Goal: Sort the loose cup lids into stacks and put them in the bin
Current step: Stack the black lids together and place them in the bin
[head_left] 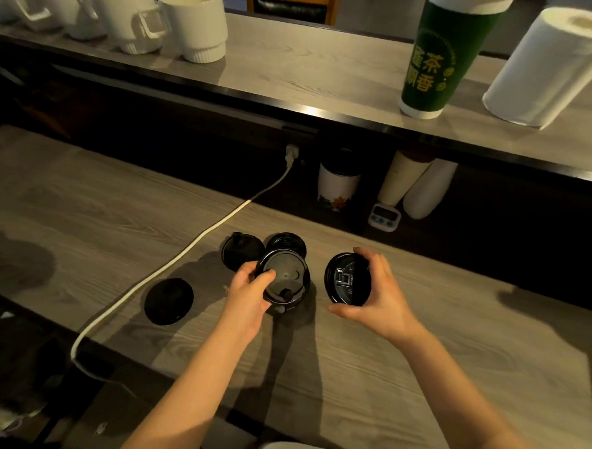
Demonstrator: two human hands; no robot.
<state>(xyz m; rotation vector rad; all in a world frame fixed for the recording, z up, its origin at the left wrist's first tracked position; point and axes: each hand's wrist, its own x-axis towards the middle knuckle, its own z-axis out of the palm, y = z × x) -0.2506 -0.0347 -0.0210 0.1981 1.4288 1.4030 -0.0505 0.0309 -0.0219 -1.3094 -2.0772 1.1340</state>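
My left hand (248, 295) grips a short stack of black cup lids (286, 282), held underside up just above the wooden counter (400, 360). My right hand (380, 297) holds a single black lid (344, 283) tilted on edge, its inside facing left, a little to the right of the stack. Behind the stack lie two more black lids, one to the left (241, 250) and one straight behind (286, 242). Another black lid (169, 300) lies flat farther left. No bin shows in this view.
A white power cable (197, 243) runs diagonally across the counter from a wall plug. Under the raised shelf stand a patterned cup (337, 185), a small timer (384, 217) and paper cups (416, 186). White mugs (192, 19), a green cup (444, 53) and a paper towel roll (553, 66) sit on top.
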